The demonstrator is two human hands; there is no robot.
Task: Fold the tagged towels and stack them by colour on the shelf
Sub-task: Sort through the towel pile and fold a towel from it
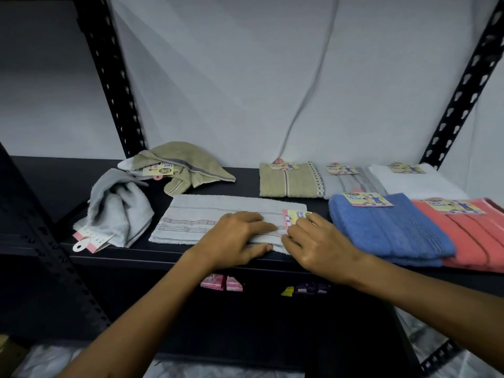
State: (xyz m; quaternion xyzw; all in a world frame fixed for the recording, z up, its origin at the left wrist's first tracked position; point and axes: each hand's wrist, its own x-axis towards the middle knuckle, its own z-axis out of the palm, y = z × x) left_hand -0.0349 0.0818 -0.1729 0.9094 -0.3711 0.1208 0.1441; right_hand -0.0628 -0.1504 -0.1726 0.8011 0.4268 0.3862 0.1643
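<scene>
- Dark shelf (68, 184) on a black perforated-post rack, grey wall behind, a cable (313, 91) hung down the wall.
- Grey towel (207, 216) lay flat at the shelf's front middle, near edge along the shelf lip, its tag (293, 218) at the right end.
- Left hand (234, 238) lay flat on the towel, fingers straight, thumb at the near edge.
- Right hand (319, 241) had curled fingers pinching the towel's right end by the tag.
- Left side: crumpled grey heap (120, 211) and crumpled beige heap (185, 165), bare shelf between and behind them.
- Right side: folded beige (286, 184), grey (351, 184) and white (417, 181) at the back, blue (390, 227) and coral (477, 236) in front, close together; blue just beside the right hand.
- Coral towel cut off at the frame's right edge.
- Lower shelf dim; pink packs (221, 282) and darker items there were hard to make out.
</scene>
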